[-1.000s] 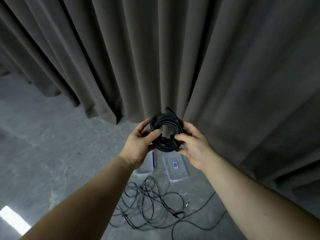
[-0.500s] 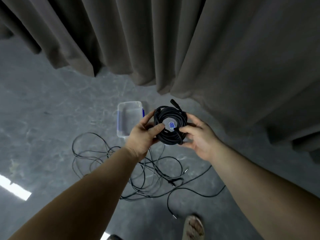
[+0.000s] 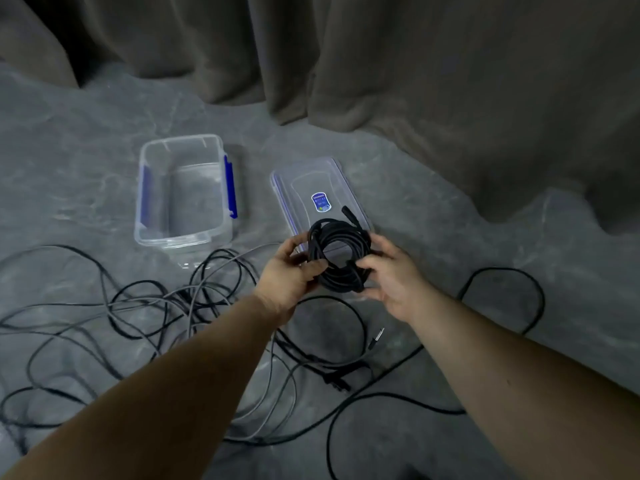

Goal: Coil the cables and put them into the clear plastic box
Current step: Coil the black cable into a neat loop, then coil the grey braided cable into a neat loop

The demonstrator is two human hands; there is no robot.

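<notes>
A black cable wound into a tight coil (image 3: 341, 256) hangs in the air between both hands. My left hand (image 3: 289, 273) grips its left side with the thumb across the strands. My right hand (image 3: 389, 275) pinches its right side. A plug end sticks up from the top of the coil. The clear plastic box (image 3: 183, 188) with blue side clips stands open on the floor, up and to the left of the coil, with nothing inside. Loose black and grey cables (image 3: 180, 306) lie tangled on the floor below the box and under my arms.
The box's clear lid (image 3: 320, 188) with a blue label lies flat on the floor right of the box, partly behind the coil. A jack plug (image 3: 377, 337) lies near my right forearm. Grey curtains (image 3: 415, 64) hang along the back and right.
The view has tilted down and closer to the floor; box, lid and loose cables now fill the frame. Both hands still hold the coil, now lower, above the lid's near end.
</notes>
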